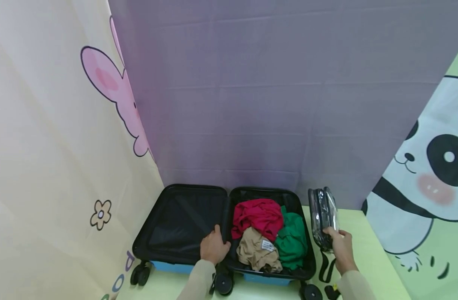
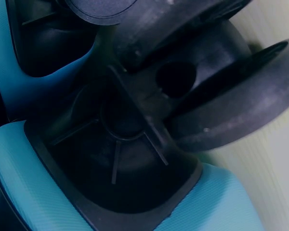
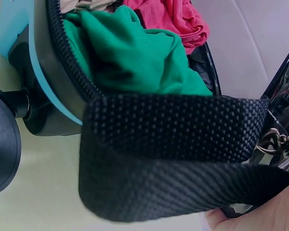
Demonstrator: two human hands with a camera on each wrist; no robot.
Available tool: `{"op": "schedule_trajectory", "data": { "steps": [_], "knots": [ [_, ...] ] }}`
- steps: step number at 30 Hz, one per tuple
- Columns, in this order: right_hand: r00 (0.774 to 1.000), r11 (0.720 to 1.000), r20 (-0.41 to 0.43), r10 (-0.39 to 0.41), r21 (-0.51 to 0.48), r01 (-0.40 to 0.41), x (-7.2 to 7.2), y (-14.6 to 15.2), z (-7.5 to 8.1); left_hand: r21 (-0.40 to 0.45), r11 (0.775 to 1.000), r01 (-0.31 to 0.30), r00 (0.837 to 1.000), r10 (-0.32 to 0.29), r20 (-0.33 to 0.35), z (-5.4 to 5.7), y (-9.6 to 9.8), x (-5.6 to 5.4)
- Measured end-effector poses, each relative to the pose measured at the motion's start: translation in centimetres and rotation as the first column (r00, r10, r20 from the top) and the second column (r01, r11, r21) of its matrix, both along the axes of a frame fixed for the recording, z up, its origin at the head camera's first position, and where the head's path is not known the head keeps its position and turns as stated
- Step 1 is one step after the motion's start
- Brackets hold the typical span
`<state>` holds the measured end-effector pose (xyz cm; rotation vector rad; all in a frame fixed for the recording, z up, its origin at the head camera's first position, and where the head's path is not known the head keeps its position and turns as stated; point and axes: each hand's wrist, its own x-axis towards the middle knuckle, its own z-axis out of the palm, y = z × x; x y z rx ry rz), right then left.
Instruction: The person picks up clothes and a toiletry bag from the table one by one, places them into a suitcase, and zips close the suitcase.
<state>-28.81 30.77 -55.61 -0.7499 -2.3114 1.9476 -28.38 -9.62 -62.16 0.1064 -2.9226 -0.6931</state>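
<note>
An open suitcase [image 1: 225,233] with a black inside and a blue shell lies flat. My left hand [image 1: 215,246] rests at the near inner corner of its bare left half, where the two halves meet; the left wrist view shows only black wheels [image 2: 231,110] and blue shell [image 2: 19,168]. My right hand [image 1: 340,246] grips the near end of a clear toiletry bag [image 1: 324,214] with black edges, held beside the suitcase's right side. A black wrist strap [image 3: 173,130] hangs from it in a loop. The right half holds red [image 1: 256,216], beige [image 1: 256,250] and green clothes [image 1: 292,239].
The suitcase sits on a pale green surface [image 1: 375,266]. A grey-purple cloth [image 1: 251,104] hangs behind it, with printed cloths at left and right. Black wheels [image 1: 224,284] stick out along the near side. A small black and yellow item [image 1: 331,291] lies by the right sleeve.
</note>
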Motion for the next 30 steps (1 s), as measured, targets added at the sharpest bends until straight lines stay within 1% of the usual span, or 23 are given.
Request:
{"op": "schedule_trajectory", "data": {
  "steps": [8, 20, 30],
  "knots": [
    [1.0, 1.0, -0.007, -0.012, 0.003, 0.012, 0.1, -1.1, 0.5, -0.002, 1.0, -0.002, 1.0, 0.002, 0.005, -0.3, -0.2, -0.1],
    [0.999, 0.999, -0.003, 0.052, -0.012, -0.052, -0.3, -1.6, 0.8, 0.009, 1.0, 0.008, 1.0, -0.008, 0.023, -0.5, -0.1, -0.1],
    [0.996, 0.997, -0.03, 0.078, -0.008, -0.078, -0.6, -2.3, 1.4, 0.003, 1.0, 0.008, 1.0, -0.008, -0.015, -0.2, 0.0, -0.1]
  ]
}}
